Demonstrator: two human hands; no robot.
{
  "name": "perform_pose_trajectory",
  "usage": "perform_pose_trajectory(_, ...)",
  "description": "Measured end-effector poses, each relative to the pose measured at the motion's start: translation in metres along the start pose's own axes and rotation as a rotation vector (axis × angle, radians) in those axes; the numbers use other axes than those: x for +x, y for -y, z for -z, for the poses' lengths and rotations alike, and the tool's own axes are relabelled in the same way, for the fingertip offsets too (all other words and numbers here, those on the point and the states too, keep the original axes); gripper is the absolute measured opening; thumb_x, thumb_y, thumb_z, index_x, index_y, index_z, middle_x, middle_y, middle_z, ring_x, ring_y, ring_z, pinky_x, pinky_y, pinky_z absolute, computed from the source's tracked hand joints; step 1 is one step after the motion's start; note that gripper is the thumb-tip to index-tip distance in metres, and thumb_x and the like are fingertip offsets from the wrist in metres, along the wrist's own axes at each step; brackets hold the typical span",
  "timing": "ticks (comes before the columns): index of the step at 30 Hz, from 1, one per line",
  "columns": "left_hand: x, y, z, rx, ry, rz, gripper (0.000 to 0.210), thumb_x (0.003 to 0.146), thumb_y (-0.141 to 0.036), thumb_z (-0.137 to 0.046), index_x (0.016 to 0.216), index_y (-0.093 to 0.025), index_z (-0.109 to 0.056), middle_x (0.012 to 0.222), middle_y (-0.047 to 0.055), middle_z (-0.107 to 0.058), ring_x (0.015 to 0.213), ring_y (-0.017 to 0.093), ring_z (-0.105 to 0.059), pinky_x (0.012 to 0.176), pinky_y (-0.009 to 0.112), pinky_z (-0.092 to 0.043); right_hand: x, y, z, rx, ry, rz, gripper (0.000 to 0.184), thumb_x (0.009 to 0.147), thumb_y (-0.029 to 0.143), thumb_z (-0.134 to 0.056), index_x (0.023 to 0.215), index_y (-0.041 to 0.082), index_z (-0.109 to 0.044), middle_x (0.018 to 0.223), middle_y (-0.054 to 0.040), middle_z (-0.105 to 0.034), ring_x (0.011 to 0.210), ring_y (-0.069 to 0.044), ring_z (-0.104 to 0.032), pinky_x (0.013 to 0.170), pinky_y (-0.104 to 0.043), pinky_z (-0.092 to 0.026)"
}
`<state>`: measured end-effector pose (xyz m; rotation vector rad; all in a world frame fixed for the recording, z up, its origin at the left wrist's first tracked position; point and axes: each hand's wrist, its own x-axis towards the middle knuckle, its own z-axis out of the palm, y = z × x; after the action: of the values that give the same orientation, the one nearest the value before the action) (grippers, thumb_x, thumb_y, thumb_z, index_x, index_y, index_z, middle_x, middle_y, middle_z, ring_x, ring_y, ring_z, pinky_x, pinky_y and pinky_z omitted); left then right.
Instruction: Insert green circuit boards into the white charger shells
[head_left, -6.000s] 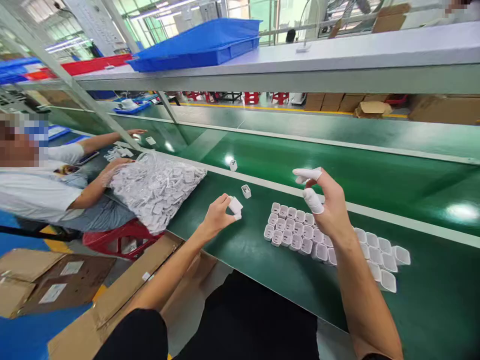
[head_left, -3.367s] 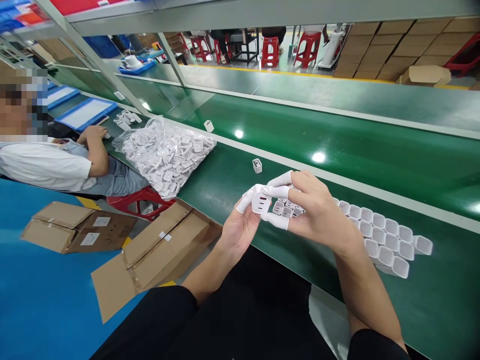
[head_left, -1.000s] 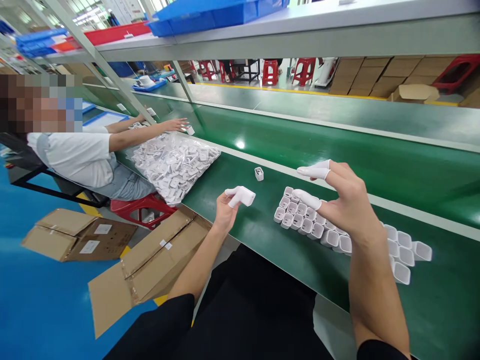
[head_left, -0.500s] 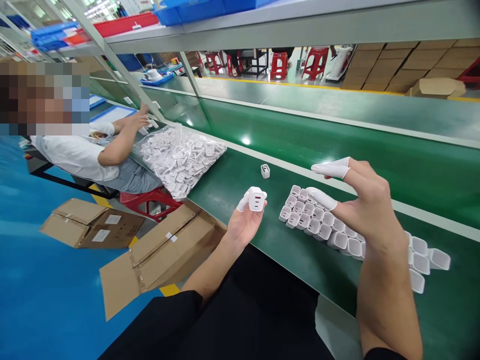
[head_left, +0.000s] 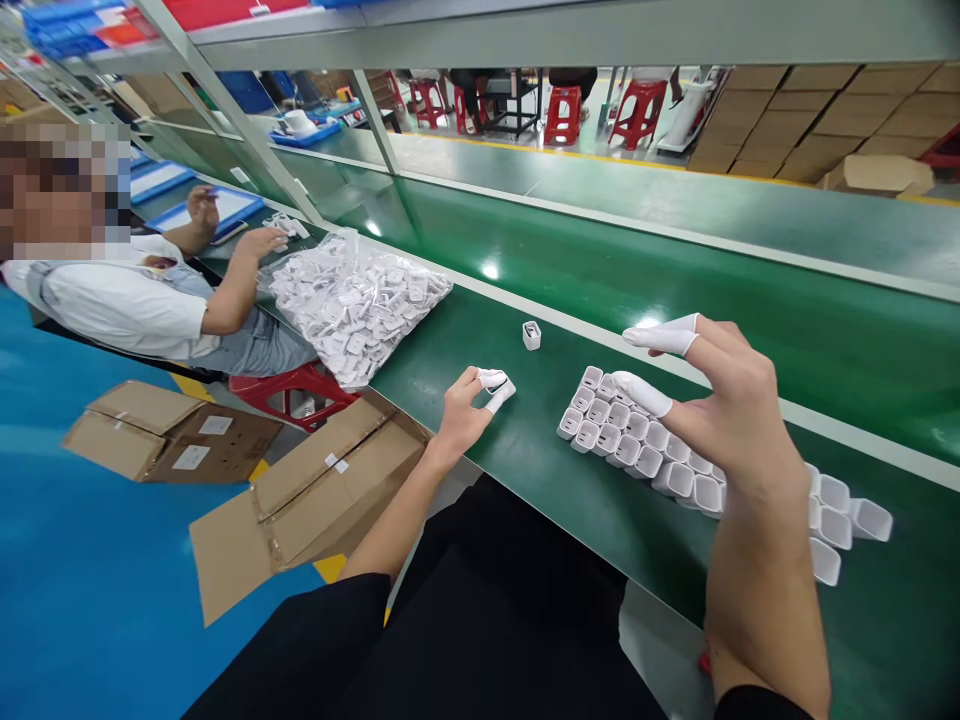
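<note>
My left hand (head_left: pixel 466 412) is over the near edge of the green bench, with white finger cots on its thumb and index finger. A small gap shows between those fingertips, and I see nothing held in them. My right hand (head_left: pixel 724 415) also wears white cots; its thumb and index finger are spread wide apart with nothing between them. Below it are rows of white charger housings (head_left: pixel 636 428), standing with open ends up and partly hidden by the hand and forearm. A single white housing (head_left: pixel 532 336) with something inside it stands apart, beyond my left hand.
A clear plastic bag of small white parts (head_left: pixel 360 305) lies on the bench (head_left: pixel 420 385) to the left. Beside it a co-worker (head_left: pixel 142 300) sits on a red stool (head_left: pixel 289 395). Open cardboard boxes (head_left: pixel 337 490) stand below the bench edge. A shelf (head_left: pixel 525 45) runs overhead.
The white charger housing with a red port that my left hand held is no longer seen in it. That hand has moved slightly left. My right hand stays almost still.
</note>
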<state>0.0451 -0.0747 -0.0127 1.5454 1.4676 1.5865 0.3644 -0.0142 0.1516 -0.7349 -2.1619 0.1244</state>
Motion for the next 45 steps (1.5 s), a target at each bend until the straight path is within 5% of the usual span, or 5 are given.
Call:
perform_pose_trajectory(5,-0.004,0.030,0.011,0.149,0.035,-0.068,0.037,0.099,-0.047,-0.085,0.129,-0.025,-0.081,0.115,0.009,-0.078,0.106,0.024,-0.081,0.102,0.045,-0.069,0.000,-0.003,-0.004,0.005,0.016,-0.009,0.031,0.100,0.033,-0.083,0.130,0.031,-0.075,0.099,-0.0027,-0.074,0.089,-0.024,-0.071,0.088,-0.043,-0.051)
perform_pose_trajectory(10,-0.012,0.041,0.012,0.261,0.046,-0.151,0.021,0.104,-0.043,-0.080,0.118,-0.028,-0.086,0.122,0.010,-0.081,0.119,0.028,-0.082,0.108,0.047,-0.069,0.000,-0.003,-0.007,0.008,0.036,-0.043,0.030,0.101,0.035,-0.081,0.130,0.032,-0.075,0.102,-0.0037,-0.076,0.090,-0.026,-0.071,0.088,-0.044,-0.051)
perform_pose_trajectory(26,-0.009,0.042,0.016,0.404,0.077,-0.273,0.016,0.106,-0.032,-0.075,0.116,-0.028,-0.087,0.124,0.008,-0.083,0.117,0.025,-0.083,0.108,0.039,-0.067,0.002,0.004,-0.006,0.036,0.064,-0.096,0.024,0.106,0.043,-0.077,0.121,0.024,-0.077,0.102,-0.0033,-0.076,0.094,-0.022,-0.069,0.095,-0.039,-0.048)
perform_pose_trajectory(33,0.003,0.033,0.018,0.402,0.117,-0.326,0.017,0.102,-0.035,-0.075,0.111,-0.025,-0.086,0.109,0.005,-0.081,0.100,0.022,-0.083,0.091,0.034,-0.072,0.001,0.001,-0.002,0.037,0.046,-0.103,0.033,0.106,0.055,-0.076,0.114,0.023,-0.077,0.105,-0.0048,-0.077,0.096,-0.022,-0.070,0.099,-0.039,-0.047)
perform_pose_trajectory(45,0.007,0.044,-0.007,0.370,0.187,-0.267,0.020,0.096,-0.036,-0.074,0.110,-0.031,-0.087,0.110,0.005,-0.082,0.099,0.025,-0.083,0.084,0.036,-0.072,-0.002,-0.005,0.004,-0.003,0.061,-0.088,0.038,0.108,0.058,-0.072,0.116,0.021,-0.077,0.102,-0.0036,-0.073,0.095,-0.021,-0.067,0.100,-0.038,-0.047)
